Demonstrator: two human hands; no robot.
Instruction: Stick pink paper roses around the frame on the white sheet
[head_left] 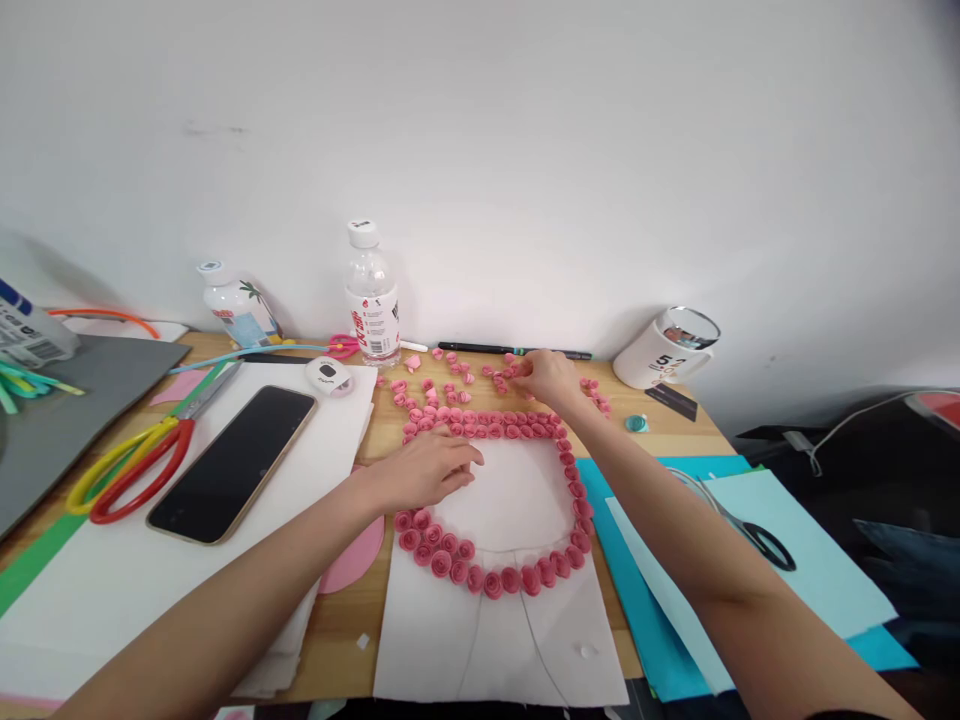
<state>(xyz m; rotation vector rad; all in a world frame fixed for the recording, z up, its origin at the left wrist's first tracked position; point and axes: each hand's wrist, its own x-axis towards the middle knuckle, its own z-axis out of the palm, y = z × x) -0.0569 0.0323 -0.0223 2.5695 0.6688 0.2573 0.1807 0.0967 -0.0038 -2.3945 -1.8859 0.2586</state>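
Observation:
A white sheet (506,640) carries a curved outline of rolled pink paper roses (492,584), with pencil lines running down below it. Over the left side of this outline rests my left hand (427,468), its fingers loosely spread and holding nothing. At the far edge of the table, my right hand (551,378) pinches at a small pink paper rose (501,378) among the loose ones; the fingertips partly cover it. More loose pink roses (459,370) lie scattered between the sheet and the wall.
Left of the sheet lie a phone (232,465), red-and-yellow scissors (142,460) and white paper (105,610). A plastic bottle (373,310) and a white mug (664,350) stand by the wall. At right, black-handled scissors (769,545) rest on blue paper (810,550).

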